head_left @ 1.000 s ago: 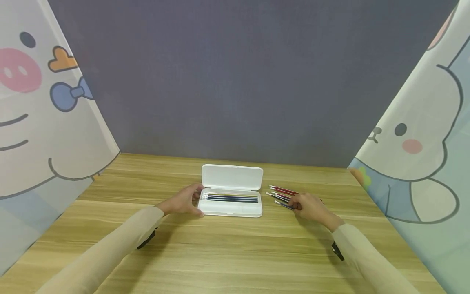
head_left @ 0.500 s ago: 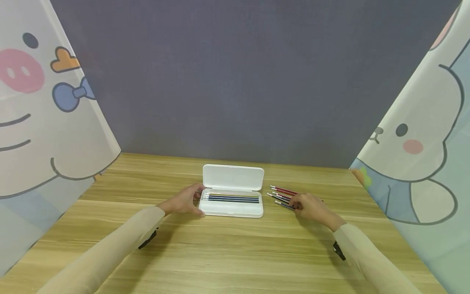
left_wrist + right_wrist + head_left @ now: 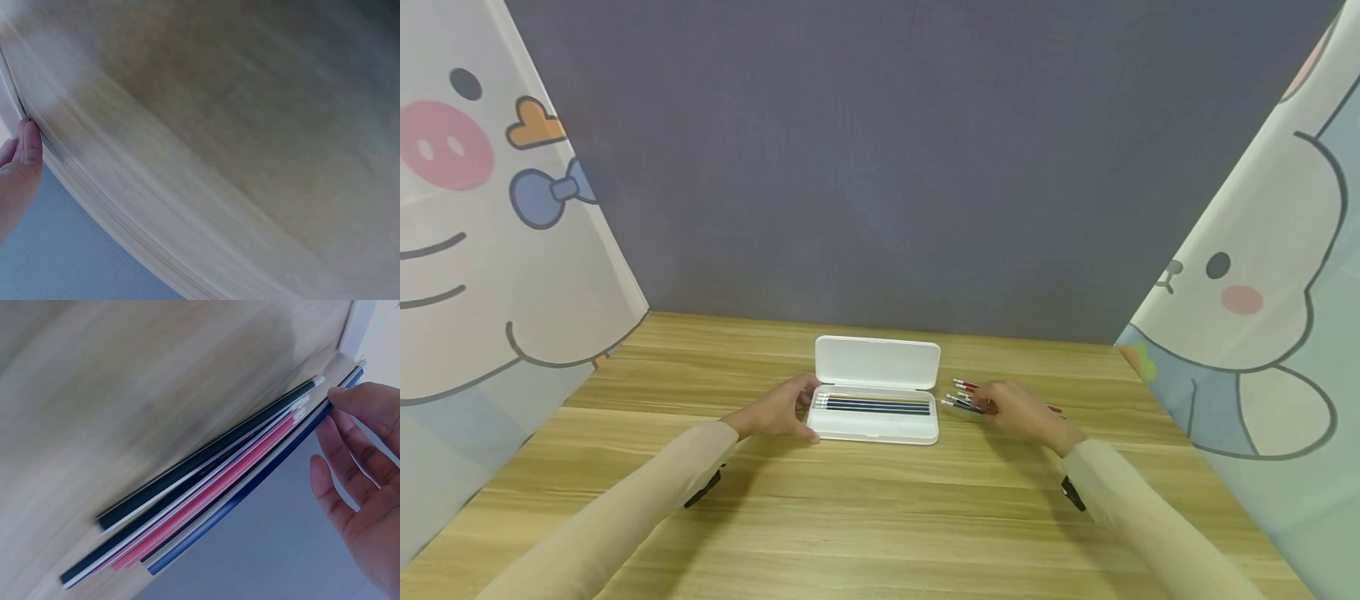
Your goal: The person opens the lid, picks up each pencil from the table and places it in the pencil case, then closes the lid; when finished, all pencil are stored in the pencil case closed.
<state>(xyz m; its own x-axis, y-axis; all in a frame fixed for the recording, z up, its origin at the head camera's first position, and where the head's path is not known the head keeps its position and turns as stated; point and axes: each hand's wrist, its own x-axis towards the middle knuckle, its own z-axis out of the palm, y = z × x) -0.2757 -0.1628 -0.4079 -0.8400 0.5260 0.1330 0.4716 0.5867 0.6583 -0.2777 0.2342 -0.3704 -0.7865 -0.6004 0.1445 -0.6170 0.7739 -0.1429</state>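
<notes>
Wood-grain tabletop (image 3: 880, 517) nearest; right of center, right hand (image 3: 1015, 410) has a narrow grip, thumb and fingers pinching a slim dark-blue pencil (image 3: 250, 477) beside loose black and red pencils (image 3: 212, 487). Step looks like picking one from the bunch; next move probably calls for lifting it clear, parallel to the case row. Left of center, left hand (image 3: 778, 408) grips the left end of a shallow, round-cornered, plastic-looking white case (image 3: 850, 429) holding straight pencils (image 3: 877, 407), raised lid (image 3: 877, 363) and matte gray backdrop (image 3: 880, 167) behind.
</notes>
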